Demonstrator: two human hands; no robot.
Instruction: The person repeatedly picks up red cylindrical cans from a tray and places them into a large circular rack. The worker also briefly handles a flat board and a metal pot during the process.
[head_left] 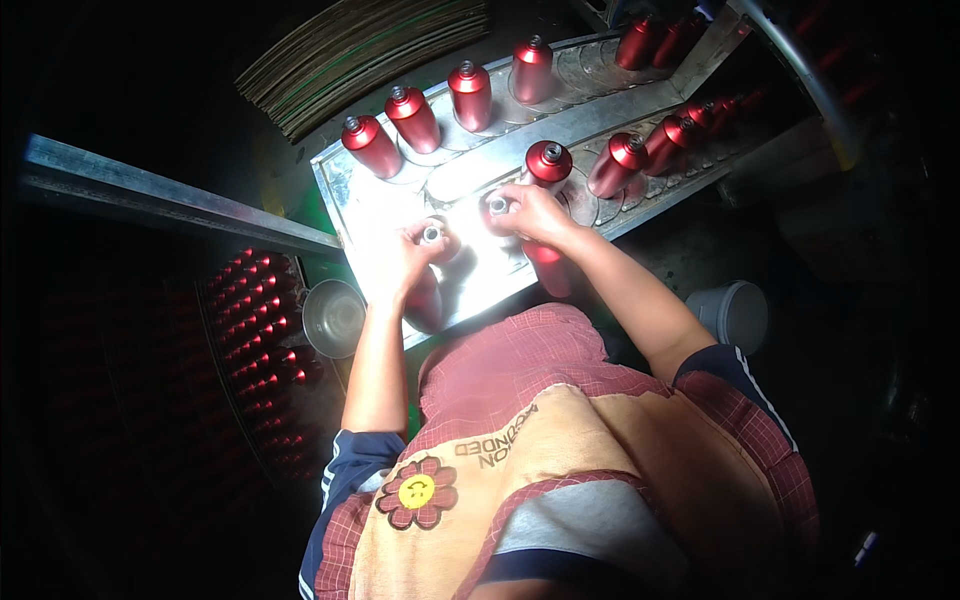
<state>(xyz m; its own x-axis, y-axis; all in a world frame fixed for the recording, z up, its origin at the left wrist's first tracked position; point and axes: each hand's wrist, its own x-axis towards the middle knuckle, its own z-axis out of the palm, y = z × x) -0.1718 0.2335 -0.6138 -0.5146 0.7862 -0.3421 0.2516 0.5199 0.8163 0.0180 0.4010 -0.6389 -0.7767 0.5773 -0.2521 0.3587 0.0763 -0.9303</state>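
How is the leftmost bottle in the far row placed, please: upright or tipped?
Upright: the bottle rests on its base, with its neck pointing up.

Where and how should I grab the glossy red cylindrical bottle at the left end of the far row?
Probably around the narrow neck and sloped shoulder of that glossy red cylindrical bottle, from above and its left: it stands neck up, and its matching red neighbour stands close on its right.
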